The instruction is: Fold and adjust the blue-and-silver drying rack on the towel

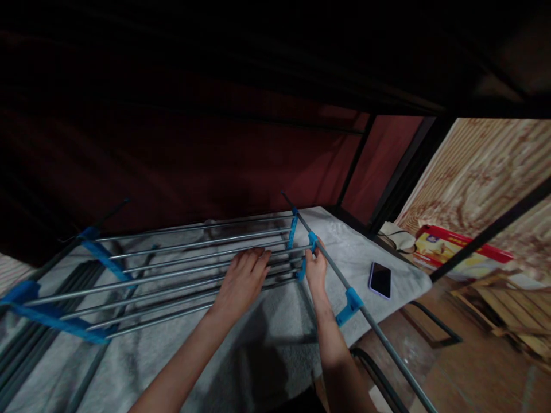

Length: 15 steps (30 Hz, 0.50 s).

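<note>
A rack of thin grey metal rods (172, 274) joined by blue plastic brackets lies across a table with a pale cloth. My left hand (245, 275) reaches over the middle rods, its fingers bent around one. At the rack's right end, my right hand (316, 267) pinches a rod's end beside a small blue connector (312, 238). That connector sits on a long grey pole (333, 264) running past my right forearm; my fingers partly cover the joint. Lower on the same pole is another blue bracket (350, 304). A large blue end bracket (64, 324) joins rods at the left.
Several dark tubes (55, 310) lie under the rack's left end. A phone (380, 280) rests on the cloth at right. Dark frame bars (357, 160) stand around the table. Beyond are a red and yellow box (465, 252) and wooden slats (512, 310) on the floor.
</note>
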{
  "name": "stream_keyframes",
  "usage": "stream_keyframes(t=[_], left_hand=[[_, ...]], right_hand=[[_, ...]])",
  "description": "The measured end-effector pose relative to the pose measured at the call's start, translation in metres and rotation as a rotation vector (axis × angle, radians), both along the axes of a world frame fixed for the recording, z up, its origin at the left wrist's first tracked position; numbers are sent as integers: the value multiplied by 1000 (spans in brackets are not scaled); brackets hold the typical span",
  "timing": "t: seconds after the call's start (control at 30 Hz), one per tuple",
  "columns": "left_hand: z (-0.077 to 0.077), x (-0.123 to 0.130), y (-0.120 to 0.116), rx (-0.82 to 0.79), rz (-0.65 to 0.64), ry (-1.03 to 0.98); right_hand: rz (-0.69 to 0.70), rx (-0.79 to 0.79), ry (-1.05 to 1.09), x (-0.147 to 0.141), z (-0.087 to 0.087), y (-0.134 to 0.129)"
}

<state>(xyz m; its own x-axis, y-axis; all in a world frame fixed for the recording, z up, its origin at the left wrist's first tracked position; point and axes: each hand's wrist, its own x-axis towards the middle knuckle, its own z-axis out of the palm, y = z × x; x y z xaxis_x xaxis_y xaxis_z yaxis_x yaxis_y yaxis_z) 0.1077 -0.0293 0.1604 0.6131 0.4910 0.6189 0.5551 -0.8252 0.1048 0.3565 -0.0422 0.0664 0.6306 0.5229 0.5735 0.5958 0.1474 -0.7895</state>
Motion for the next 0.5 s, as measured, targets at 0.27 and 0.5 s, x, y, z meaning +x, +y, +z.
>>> stream_keyframes(t=[0.27,0.5], left_hand=[[-4,64,36,-173,-35,268],[-6,64,39,-146,12,295]], right_hand=[[-45,-23,18,2,2,3],[-50,-14,38,0,0,2]])
